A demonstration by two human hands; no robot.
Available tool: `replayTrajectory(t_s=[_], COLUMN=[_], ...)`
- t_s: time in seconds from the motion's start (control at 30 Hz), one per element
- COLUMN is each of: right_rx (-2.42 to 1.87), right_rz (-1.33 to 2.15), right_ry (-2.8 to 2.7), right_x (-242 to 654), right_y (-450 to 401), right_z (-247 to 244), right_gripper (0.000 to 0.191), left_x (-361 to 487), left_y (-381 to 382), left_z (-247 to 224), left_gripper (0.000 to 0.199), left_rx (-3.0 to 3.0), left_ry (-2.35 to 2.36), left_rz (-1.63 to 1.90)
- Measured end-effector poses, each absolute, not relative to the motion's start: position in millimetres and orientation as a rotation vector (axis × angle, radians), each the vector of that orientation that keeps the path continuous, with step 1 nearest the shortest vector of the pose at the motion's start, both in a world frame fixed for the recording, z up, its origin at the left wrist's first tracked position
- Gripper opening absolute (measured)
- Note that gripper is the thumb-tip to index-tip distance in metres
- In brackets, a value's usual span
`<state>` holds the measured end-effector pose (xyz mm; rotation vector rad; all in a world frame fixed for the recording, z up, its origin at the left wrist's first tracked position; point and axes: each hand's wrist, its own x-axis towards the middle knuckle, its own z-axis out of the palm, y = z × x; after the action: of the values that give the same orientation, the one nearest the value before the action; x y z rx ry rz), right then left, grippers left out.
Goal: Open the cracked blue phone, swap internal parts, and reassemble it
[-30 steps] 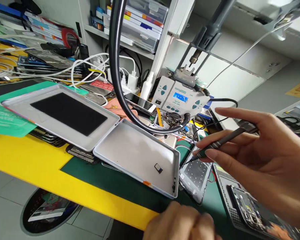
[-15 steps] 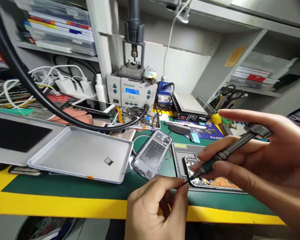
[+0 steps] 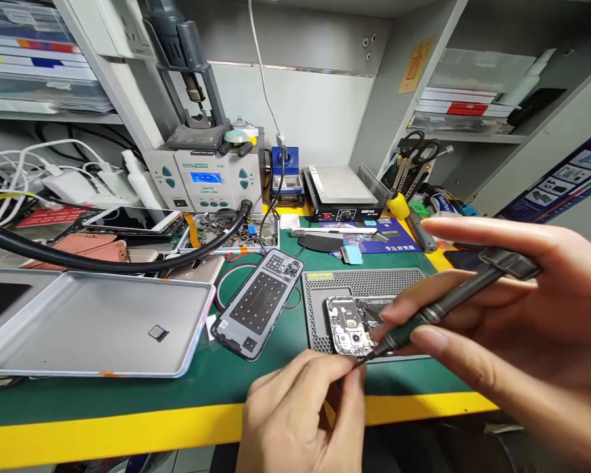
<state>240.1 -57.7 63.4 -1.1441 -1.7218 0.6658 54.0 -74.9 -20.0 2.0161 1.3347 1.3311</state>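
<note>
A grey shelved bay backs the worktop [image 3: 128, 426], whose yellow surface carries a green mat [image 3: 201, 391]. Against the rear panel stand, from left to right, a hot-air station [image 3: 207, 180] with a lit blue display, a blue soldering stand [image 3: 286, 174] and a flat-topped heating unit [image 3: 345, 185].

At centre right, an opened phone [image 3: 347, 322], its internal parts exposed, lies on a perforated plate [image 3: 384, 281]; the fingers of the right hand partly cover it from view. A detached phone back [image 3: 259, 305] lies obliquely on the mat between this plate and a shallow white tray [image 3: 103, 322], which holds one small metallic piece [image 3: 158, 333].

The two hands nearly meet in front of the phone. The right hand [image 3: 536, 328] holds a dark screwdriver [image 3: 443, 305] between thumb and fingers, the index finger extended above the shaft. The left hand [image 3: 303, 414] has thumb and index fingertips pinched together at the tool's tip; whether they grip the tip or a minute part is too small to tell.
</note>
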Motion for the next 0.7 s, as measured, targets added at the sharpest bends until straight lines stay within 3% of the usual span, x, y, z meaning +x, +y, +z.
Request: replayTrajectory(t_s=[0.3, 0.7], right_rx=[-1.201, -1.284], right_rz=[0.417, 0.563], right_ry=[-1.836, -1.743], right_x=[247, 262], right_y=[-59, -78], right_z=[64, 43], right_gripper=[0.063, 0.064], left_x=[60, 73], left_y=[-76, -68], left_z=[-26, -26], left_gripper=[0.023, 0.018], left_rx=[2.184, 2.340], left_ry=[1.352, 1.266], left_rz=[1.345, 1.419])
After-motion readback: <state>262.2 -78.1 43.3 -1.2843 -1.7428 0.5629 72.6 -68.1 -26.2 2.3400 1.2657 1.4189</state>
